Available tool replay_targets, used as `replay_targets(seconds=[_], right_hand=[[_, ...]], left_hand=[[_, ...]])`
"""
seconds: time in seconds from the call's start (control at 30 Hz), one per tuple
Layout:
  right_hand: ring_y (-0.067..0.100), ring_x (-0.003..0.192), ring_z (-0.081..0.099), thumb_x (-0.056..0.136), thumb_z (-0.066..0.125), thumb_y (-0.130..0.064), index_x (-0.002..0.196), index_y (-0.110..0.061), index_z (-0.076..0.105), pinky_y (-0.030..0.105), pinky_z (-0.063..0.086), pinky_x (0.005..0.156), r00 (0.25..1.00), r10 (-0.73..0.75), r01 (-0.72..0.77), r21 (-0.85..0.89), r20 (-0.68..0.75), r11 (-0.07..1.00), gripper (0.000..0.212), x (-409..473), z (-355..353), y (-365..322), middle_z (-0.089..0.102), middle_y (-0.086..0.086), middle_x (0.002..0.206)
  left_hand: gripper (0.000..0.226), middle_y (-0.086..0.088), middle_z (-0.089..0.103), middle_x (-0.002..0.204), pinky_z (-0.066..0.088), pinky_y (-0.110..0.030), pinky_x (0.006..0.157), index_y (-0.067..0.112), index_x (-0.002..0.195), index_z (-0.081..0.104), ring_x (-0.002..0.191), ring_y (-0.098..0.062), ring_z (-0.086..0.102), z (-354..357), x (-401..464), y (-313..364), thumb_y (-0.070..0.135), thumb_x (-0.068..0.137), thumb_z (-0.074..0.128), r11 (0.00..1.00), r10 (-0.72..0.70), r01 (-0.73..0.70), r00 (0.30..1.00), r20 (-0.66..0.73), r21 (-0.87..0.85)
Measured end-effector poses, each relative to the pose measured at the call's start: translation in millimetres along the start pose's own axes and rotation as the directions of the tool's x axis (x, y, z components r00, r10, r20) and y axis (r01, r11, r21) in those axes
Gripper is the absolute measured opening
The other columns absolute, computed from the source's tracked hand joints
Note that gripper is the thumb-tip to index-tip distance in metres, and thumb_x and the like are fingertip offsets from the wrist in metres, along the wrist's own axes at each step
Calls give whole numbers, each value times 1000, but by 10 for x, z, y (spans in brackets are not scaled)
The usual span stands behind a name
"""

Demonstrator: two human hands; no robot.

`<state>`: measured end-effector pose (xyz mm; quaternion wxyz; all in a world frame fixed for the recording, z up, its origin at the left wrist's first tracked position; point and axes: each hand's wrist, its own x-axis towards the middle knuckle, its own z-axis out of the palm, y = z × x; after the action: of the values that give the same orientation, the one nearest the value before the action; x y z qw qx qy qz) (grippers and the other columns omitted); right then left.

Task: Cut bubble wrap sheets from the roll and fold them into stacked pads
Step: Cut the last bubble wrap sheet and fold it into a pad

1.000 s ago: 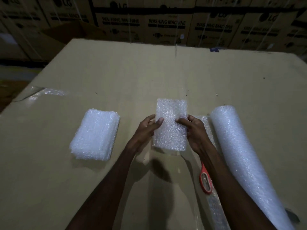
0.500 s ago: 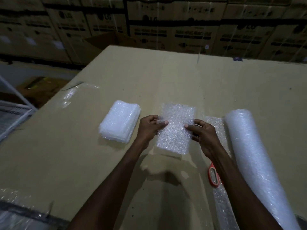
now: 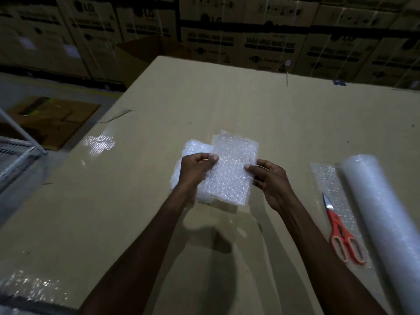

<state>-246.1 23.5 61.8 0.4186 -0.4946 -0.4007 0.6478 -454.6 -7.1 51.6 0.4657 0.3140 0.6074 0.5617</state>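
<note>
Hands pinch folded pad [image 3: 229, 171] over stack [image 3: 193, 148]: left hand [image 3: 195, 167] grip on left edge, right hand [image 3: 268, 178] on right.

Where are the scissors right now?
The red-handled scissors lie on the cardboard table at the right of the head view, on a loose strip of bubble wrap beside the roll, untouched by either hand.

We see our two forearms bare right up to the frame's edge, and our left hand [image 3: 197, 165] and right hand [image 3: 270, 178] are bare too.
</note>
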Motion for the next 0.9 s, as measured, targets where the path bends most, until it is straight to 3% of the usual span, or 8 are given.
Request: replay_targets(seconds=[0.1,0.27,0.37,0.53,0.63,0.7,0.83,0.9], right_hand=[[20,84,72,82,80,-2,115,2,69,26,57,67,1000,2,-2,-20,-19,1000,34,164,392,19,77,14,102],[25,87,69,77,85,-2,114,5,68,38,56,83,992,40,-41,-9,-124,999,41,435,809,126,76,20,106],[21,79,69,77,83,2,99,-4,68,28,57,70,982,56,-59,-11,-182,998,27,533,900,192,74,17,96],[20,73,70,78,83,3,94,-1,68,25,58,61,960,6,-48,-143,-282,989,23,609,947,286,72,17,93],[23,77,72,74,89,-6,94,-3,69,39,64,74,941,-49,-57,-297,-335,953,28,658,925,394,74,15,90],[24,77,73,72,91,-16,92,-11,70,47,63,80,934,-90,-62,-408,-344,911,29,644,930,468,75,8,86],[23,84,73,70,91,-38,96,-18,71,49,61,84,914,-151,-52,-478,-377,877,38,593,943,513,73,0,85],[22,86,73,61,90,-51,94,-19,71,50,61,84,912,-115,-83,-453,-393,888,49,576,938,509,74,-1,86]], left_hand=[[5,2,68,69,43,-25,58,14,83,75,59,-9,53,-325,225,112,16,85,79,999,-25,24,1000,9,21],[6,0,64,74,47,-27,62,11,86,72,60,-9,53,-645,557,140,15,90,74,994,-64,61,997,36,86],[15,-6,61,78,43,-26,62,13,77,70,66,-14,49,-701,712,62,13,91,72,988,-60,52,997,48,145],[14,1,61,73,46,-30,73,12,76,71,66,-12,53,-735,924,-126,21,85,78,966,-22,17,1000,17,260],[29,2,61,72,45,-30,70,4,75,69,67,-15,53,-740,967,-251,30,82,78,916,20,-18,1000,0,400],[22,-1,64,76,46,-30,71,10,80,70,70,-19,57,-732,913,-272,30,85,76,857,82,-70,997,0,511],[39,-1,68,107,46,-28,81,11,115,69,97,-19,63,-742,822,-275,39,88,74,819,127,-105,992,1,565],[46,-1,68,108,47,-29,78,10,110,68,97,-19,63,-770,807,-276,49,86,72,805,97,-93,995,25,586]])
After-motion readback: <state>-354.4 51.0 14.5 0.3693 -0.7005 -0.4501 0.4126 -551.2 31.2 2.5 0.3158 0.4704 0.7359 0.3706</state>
